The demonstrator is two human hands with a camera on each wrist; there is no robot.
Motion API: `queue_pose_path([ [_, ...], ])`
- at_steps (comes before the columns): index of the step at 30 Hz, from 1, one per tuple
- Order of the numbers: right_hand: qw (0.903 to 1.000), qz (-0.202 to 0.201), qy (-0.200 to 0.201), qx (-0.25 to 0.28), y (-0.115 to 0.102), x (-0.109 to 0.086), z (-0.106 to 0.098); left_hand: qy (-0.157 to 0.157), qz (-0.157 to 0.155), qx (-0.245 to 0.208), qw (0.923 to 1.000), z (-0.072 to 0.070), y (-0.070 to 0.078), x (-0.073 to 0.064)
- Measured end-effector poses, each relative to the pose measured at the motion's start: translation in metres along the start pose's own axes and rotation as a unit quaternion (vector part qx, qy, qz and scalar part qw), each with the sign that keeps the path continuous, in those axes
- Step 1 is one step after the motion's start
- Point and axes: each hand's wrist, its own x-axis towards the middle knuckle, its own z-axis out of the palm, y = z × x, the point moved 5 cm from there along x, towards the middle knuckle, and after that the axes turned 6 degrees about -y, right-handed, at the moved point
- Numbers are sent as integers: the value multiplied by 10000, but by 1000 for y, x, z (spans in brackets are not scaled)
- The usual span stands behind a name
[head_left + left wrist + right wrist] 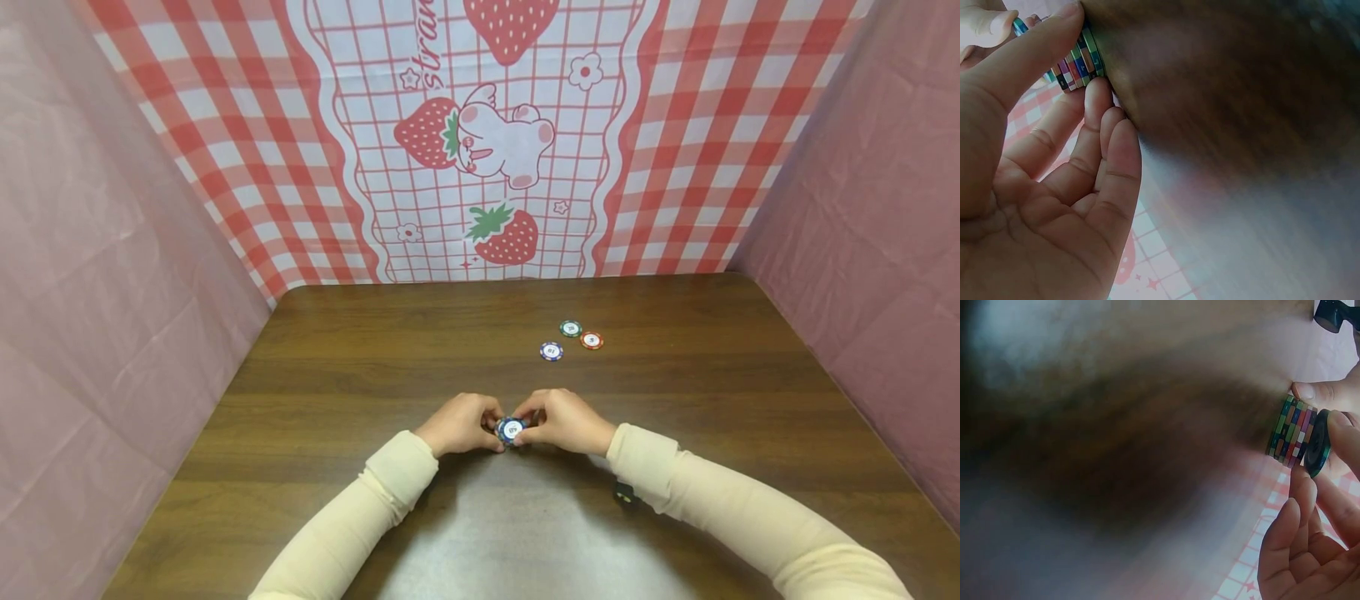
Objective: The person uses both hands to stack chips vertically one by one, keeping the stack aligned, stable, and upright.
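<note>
A short stack of poker chips (1291, 432) with multicoloured edges stands on the table in front of the person. The left hand (463, 422) holds this stack between thumb and fingertips; in the left wrist view the striped chip edges (1082, 62) show between them. From the other side, the right hand (568, 421) pinches a single blue-and-white poker chip (513, 430) by its rim. In the right wrist view that chip (1317, 445) is tilted against the top of the stack, its dark face showing. Both hands nearly meet around the chips.
Beyond the right hand, a green chip (571, 328), a red chip (592, 340) and a blue chip (551, 351) lie flat on the brown wooden table (360, 358). A checked strawberry cloth (480, 183) hangs behind; pink curtains (862, 208) flank the sides.
</note>
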Motion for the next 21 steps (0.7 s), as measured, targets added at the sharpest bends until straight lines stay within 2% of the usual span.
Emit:
queue_pose_path([
  [21, 9991, 137, 19, -400, -1, 6, 2, 8, -33, -58, 10000, 0, 0, 0],
])
